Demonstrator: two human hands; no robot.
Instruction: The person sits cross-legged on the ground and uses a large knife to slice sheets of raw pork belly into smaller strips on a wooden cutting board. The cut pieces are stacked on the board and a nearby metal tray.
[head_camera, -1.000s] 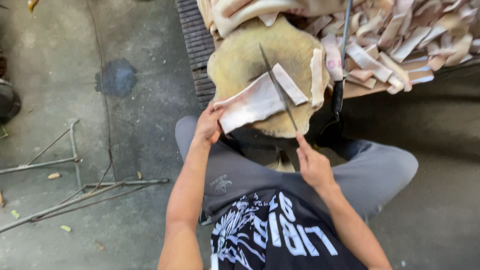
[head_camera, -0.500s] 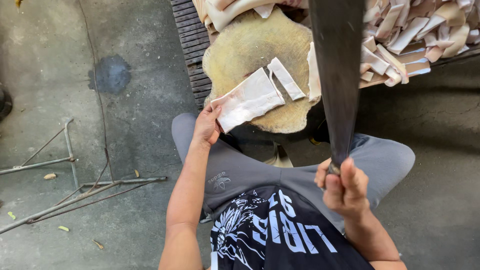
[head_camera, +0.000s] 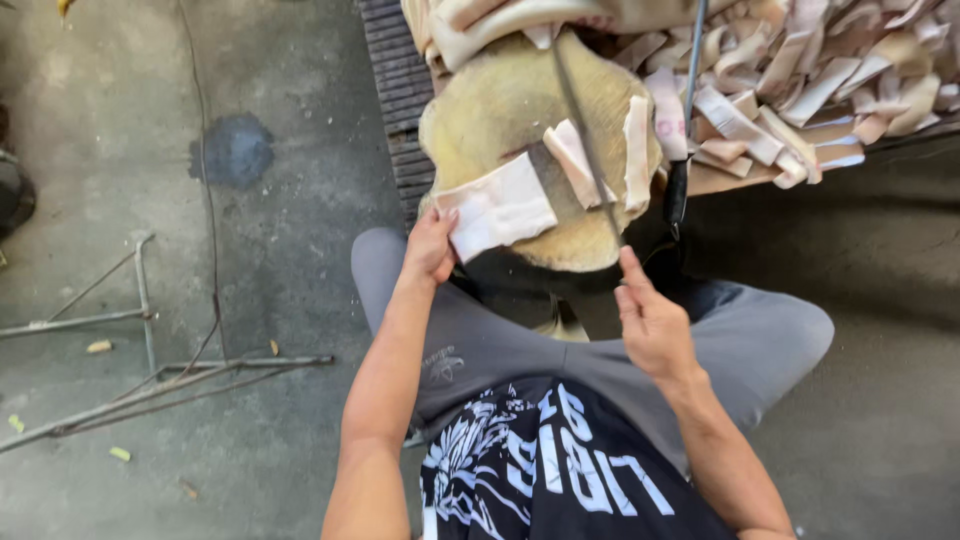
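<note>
While my left hand (head_camera: 432, 245) fingers pinch the floppy, greasy-looking pale slab (head_camera: 497, 208) on the block (head_camera: 500, 110), my right hand (head_camera: 652, 325) grips the cleaver (head_camera: 585, 140).

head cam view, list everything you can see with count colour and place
chopping block: one, tan, round, top centre before the person's knees
pale slab: one, whitish, on the block's near left edge
cut strips: two, pale pink-white, on the block right of the slab
cleaver: one, dark blade seen edge-on, over the block
strip pile: many, whitish, on a board top right
metal frame: one, grey rods, on the concrete floor at left
dark stain: one, on the floor upper left
left hand: holds the slab's near corner
right hand: grips the cleaver's handle
</note>
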